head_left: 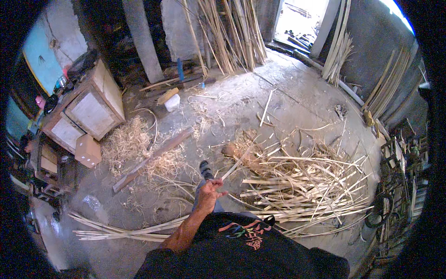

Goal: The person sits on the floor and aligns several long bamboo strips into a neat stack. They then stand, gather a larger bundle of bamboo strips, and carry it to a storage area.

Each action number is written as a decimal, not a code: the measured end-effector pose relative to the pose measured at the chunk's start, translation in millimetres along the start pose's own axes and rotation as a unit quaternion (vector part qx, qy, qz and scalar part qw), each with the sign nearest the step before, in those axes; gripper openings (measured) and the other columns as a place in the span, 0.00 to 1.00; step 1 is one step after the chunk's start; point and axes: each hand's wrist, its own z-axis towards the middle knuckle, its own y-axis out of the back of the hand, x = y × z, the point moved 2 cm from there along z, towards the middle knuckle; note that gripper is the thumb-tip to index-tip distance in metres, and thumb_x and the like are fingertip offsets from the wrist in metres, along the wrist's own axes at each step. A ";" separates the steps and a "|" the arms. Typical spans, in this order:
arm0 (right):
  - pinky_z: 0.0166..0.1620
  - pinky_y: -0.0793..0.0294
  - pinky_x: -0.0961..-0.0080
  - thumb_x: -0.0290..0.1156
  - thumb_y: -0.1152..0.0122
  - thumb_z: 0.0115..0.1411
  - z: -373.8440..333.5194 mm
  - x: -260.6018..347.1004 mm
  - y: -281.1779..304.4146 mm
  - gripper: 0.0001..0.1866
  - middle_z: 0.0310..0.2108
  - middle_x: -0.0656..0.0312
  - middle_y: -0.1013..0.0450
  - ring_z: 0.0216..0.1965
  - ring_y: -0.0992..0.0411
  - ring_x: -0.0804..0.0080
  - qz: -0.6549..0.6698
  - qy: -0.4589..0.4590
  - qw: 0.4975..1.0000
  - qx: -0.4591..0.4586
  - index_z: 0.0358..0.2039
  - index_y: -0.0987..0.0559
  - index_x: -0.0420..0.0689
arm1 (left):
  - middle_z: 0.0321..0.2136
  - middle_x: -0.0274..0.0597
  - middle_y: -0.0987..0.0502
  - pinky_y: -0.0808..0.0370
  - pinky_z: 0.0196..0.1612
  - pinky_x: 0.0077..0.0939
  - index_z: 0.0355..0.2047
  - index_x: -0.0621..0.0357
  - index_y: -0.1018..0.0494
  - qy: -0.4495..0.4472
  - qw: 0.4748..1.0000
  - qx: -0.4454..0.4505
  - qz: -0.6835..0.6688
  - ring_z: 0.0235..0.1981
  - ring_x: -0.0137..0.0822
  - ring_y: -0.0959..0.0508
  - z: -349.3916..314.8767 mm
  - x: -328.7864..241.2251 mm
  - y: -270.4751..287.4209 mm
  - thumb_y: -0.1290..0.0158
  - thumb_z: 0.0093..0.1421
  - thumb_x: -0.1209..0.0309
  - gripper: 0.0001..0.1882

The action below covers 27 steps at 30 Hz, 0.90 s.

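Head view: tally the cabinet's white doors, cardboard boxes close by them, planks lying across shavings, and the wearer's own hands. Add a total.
White cabinet doors: 2
Cardboard boxes: 1
Planks across shavings: 1
Hands in view: 1 (left)
Total: 5

Black T-shirt [209, 253], plain dark fabric, short sleeves. Left sleeve [160, 260] and right sleeve [329, 261] same black, loose cut. Multicoloured print [248, 232] across the shirt: salmon-pink curved strokes, smaller green and blue touches, pinkish lettering-like marks; fine detail too blurred to make out. Left forearm [188, 229] bare below the sleeve, left hand [210, 196] bare too. Trouser leg [200, 199] faded blue, denim-looking. Footwear [205, 170] dark, with paler grey strap-like bands, sandal type.
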 end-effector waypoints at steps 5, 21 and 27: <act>0.24 0.33 0.77 0.33 0.49 0.53 68.3 80.4 -20.7 0.15 0.25 0.58 0.32 0.25 0.32 0.68 0.064 0.045 0.997 -0.010 0.40 0.33 0.41 | 0.35 0.42 0.27 0.34 0.46 0.23 0.34 0.63 0.30 0.001 0.948 0.124 0.293 0.39 0.29 0.28 108.6 -10.3 29.7 0.57 0.45 0.84 0.14; 0.29 0.33 0.74 0.32 0.46 0.52 324.2 386.2 34.4 0.20 0.30 0.60 0.31 0.26 0.32 0.71 0.447 0.328 0.815 0.170 0.44 0.36 0.38 | 0.27 0.34 0.26 0.30 0.34 0.21 0.32 0.60 0.29 -0.111 0.881 0.040 0.458 0.29 0.26 0.27 384.4 -223.6 98.1 0.53 0.51 0.72 0.08; 0.25 0.34 0.71 0.31 0.45 0.49 411.5 464.0 35.3 0.14 0.23 0.59 0.32 0.21 0.34 0.70 0.206 0.171 0.963 -0.016 0.36 0.32 0.38 | 0.33 0.37 0.26 0.33 0.42 0.21 0.39 0.61 0.31 0.031 0.847 0.165 0.504 0.36 0.27 0.28 441.3 -153.6 86.9 0.52 0.55 0.68 0.13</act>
